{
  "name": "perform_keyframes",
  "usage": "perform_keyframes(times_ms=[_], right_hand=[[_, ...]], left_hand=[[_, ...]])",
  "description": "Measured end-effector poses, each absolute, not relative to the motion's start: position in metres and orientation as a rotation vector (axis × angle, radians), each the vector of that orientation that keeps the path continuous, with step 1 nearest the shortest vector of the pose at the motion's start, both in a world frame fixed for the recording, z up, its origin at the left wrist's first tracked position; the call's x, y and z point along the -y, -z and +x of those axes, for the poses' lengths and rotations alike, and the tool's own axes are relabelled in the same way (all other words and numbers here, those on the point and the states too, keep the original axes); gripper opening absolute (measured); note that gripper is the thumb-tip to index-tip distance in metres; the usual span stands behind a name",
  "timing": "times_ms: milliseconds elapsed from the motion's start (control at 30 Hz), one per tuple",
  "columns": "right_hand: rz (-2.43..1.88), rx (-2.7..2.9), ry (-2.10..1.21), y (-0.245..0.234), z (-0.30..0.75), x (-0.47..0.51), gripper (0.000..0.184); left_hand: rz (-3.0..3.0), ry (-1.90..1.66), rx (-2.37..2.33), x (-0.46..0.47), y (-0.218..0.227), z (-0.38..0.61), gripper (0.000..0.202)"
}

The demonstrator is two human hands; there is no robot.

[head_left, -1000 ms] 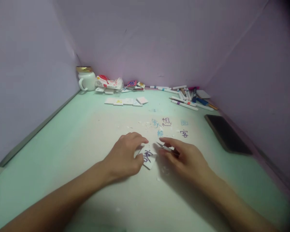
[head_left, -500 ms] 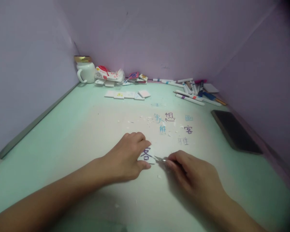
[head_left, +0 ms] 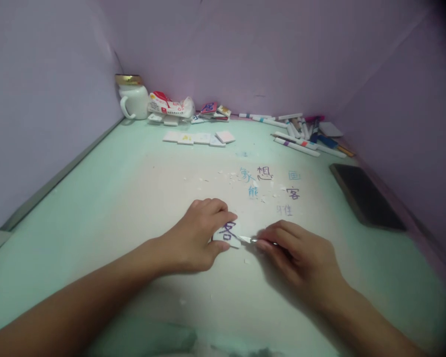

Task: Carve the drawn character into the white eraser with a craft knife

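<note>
My left hand (head_left: pixel 204 235) grips a small white square tile (head_left: pixel 231 242) against the tabletop, thumb on the near edge and fingers on the far edge. A purple Chinese character is drawn on its face. In my right hand (head_left: pixel 295 255) is a craft knife (head_left: pixel 253 240), held like a pen. Its pointed blade (head_left: pixel 244 238) meets the tile's right side at the character. My palm hides most of the knife's handle. Small white shavings (head_left: pixel 247 261) lie close by on the table.
Handwritten characters (head_left: pixel 264 173) mark the table beyond my hands, with white scraps around them. Farther back are several tiles (head_left: pixel 186 138), a white mug (head_left: pixel 134 101), a red-and-white plastic packet (head_left: pixel 171 105) and several markers (head_left: pixel 296 147). A dark phone-like slab (head_left: pixel 366 196) lies at the right.
The view has tilted down slightly, so everything sits a little higher. Both hands keep their grips; the knife blade lies a little flatter against the tile's right side.
</note>
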State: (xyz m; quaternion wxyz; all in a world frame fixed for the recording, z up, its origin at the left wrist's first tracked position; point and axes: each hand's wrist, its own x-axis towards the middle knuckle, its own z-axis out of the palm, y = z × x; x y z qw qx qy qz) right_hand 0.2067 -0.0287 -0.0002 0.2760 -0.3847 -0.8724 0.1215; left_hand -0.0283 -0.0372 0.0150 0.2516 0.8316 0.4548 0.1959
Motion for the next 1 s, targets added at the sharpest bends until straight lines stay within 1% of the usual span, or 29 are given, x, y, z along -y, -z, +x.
perform_keyframes(times_ms=[233,500,800,1000], right_hand=[[-0.991,2.353,-0.243,0.001,0.204,0.031,0.012],[-1.017,2.385,-0.226,0.001,0.199,0.027,0.019],[-1.001,2.514,-0.328,-0.004,0.199,0.021,0.025],[-0.966,2.558,-0.409,-0.007,0.2,0.018,0.024]], left_hand=[[2.255,-0.58,-1.247,0.036,-0.011,-0.028,0.034],[2.201,-0.499,-1.27,0.036,-0.02,-0.025,0.036],[2.185,-0.513,-1.311,0.037,-0.017,-0.024,0.038],[2.209,-0.528,-1.307,0.037,-0.015,-0.024,0.037]])
